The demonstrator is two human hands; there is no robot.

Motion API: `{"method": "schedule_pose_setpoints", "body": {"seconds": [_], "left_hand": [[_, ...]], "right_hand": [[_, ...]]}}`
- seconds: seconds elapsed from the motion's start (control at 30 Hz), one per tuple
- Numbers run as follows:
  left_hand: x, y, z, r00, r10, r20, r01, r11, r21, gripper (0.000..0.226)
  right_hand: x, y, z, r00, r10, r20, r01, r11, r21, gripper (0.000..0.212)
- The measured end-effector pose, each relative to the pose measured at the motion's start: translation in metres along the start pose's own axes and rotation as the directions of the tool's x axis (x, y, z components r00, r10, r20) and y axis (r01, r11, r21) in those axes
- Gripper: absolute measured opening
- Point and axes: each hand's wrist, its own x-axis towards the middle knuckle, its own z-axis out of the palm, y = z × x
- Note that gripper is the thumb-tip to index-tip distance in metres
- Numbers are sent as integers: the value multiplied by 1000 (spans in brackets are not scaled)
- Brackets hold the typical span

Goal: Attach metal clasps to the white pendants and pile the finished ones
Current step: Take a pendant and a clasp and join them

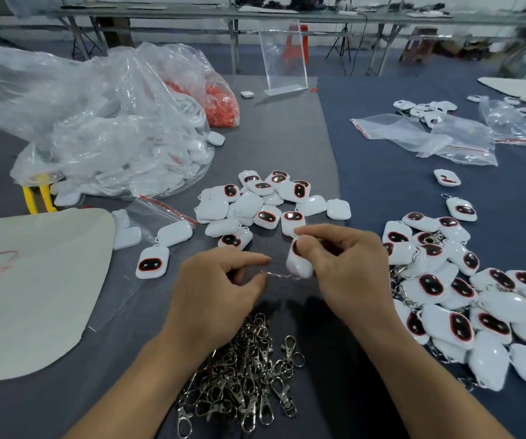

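My right hand (347, 267) grips a white pendant (299, 264) above the grey mat. My left hand (220, 286) pinches the end of a thin metal clasp chain (279, 275) that runs across to the pendant. A heap of loose metal clasps (249, 378) lies near the front edge between my forearms. Several white pendants with no clasps (255, 204) are scattered just beyond my hands. A pile of pendants with clasps attached (464, 299) spreads out on the right.
A large clear bag of white pendants (112, 128) and a bag of red pieces (220, 103) sit at the left back. Yellow-handled pliers (38, 194) lie beside a cream sheet (27, 289). Empty zip bags (429, 137) lie far right, a clear acrylic stand (284, 58) behind.
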Motion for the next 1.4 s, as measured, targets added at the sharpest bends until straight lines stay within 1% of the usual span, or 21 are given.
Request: {"method": "schedule_pose_setpoints", "body": {"seconds": [0.07,0.13,0.23,0.37,0.43,0.5,0.57,0.6,0.67,0.73,0.77,0.83,0.93,1.0,1.03,1.07,1.13,1.23,1.27,1.33,1.4], "left_hand": [[1,-1,0,997,-58,44,60,997,-43,22],[2,-2,1,996,-76,57,78,996,-37,20],[2,-1,1,995,-80,54,80,997,2,17],[2,-1,0,995,-98,-6,98,992,78,16],[3,-2,-1,994,-92,-59,100,985,142,16],[4,-3,-2,991,-79,-107,100,975,199,18],[3,-3,-3,988,-55,-147,92,962,257,20],[3,-4,-3,985,-41,-166,88,956,281,22],[3,-8,-4,980,-19,-196,82,945,317,27],[5,-14,-6,979,-6,-202,77,935,347,34],[6,-16,-6,981,-5,-194,74,932,354,39],[8,-19,-7,986,1,-167,62,927,369,48],[11,-22,-9,990,6,-138,55,899,435,58],[13,-25,-15,989,1,-150,73,868,491,60],[15,-28,-18,988,-12,-157,93,850,519,61],[16,-31,-22,987,-39,-157,120,829,547,63],[18,-36,-28,980,-135,-146,196,790,581,67],[16,-35,-26,951,-281,-130,308,810,499,62],[14,-33,-24,949,-288,-128,314,829,462,58],[11,-30,-21,961,-246,-125,276,870,410,59],[10,-25,-18,974,-184,-133,222,899,377,66]], "right_hand": [[5,1,-10,996,-91,2,89,969,-230,12],[12,6,-20,992,-124,26,124,906,-404,15],[27,13,-32,990,-134,31,127,807,-576,24],[33,13,-46,990,-121,74,132,605,-786,29],[29,12,-48,989,-142,43,116,560,-820,38],[21,8,-43,982,-190,16,126,583,-803,40],[13,1,-29,967,-248,58,198,589,-784,37],[9,-1,-20,960,-250,122,249,579,-777,37],[2,0,-4,944,-201,260,329,584,-742,42],[2,5,1,941,-94,325,310,625,-717,54],[5,8,-1,945,-43,323,278,627,-728,57],[10,11,-11,959,-12,283,238,579,-780,49],[13,12,-31,977,29,213,178,446,-877,31],[17,10,-39,983,91,159,114,372,-921,36],[19,10,-40,987,98,127,83,363,-928,41],[21,8,-39,991,88,103,63,372,-926,46],[19,3,-33,997,15,74,59,443,-895,54],[3,-7,-10,970,-227,83,206,598,-775,48],[-5,-10,1,957,-254,141,275,633,-724,48],[-19,-13,22,919,-233,317,385,692,-610,53],[-26,-10,36,872,-194,450,428,747,-508,56]]}}
